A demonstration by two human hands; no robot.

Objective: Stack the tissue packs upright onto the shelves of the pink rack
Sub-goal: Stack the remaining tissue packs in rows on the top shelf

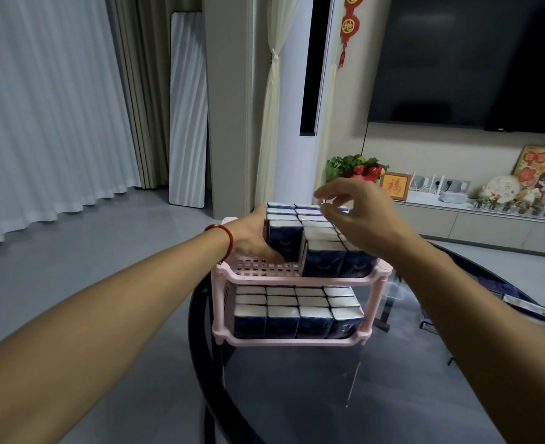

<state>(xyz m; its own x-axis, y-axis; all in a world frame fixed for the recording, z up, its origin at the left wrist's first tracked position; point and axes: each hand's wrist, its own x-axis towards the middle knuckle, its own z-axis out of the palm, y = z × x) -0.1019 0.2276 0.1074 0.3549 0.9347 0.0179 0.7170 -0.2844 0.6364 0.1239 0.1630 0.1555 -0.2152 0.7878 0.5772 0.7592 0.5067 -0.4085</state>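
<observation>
Two hands at the pink rack [300, 278]: left grip [253, 238] holds a tissue pack [284, 238], right grip [357, 213] loosely spread; labels unreadable.

Navy, white-topped tissue packs [324, 257] stand upright, filling the pink rack's [300, 279] lower shelf; the upper shelf's front-left corner is bare.

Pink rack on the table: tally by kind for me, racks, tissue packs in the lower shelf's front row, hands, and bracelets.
Pink rack: 1
Lower-shelf front-row tissue packs: 4
Hands: 2, left hand and right hand
Red bracelet: 1
Total: 8
</observation>
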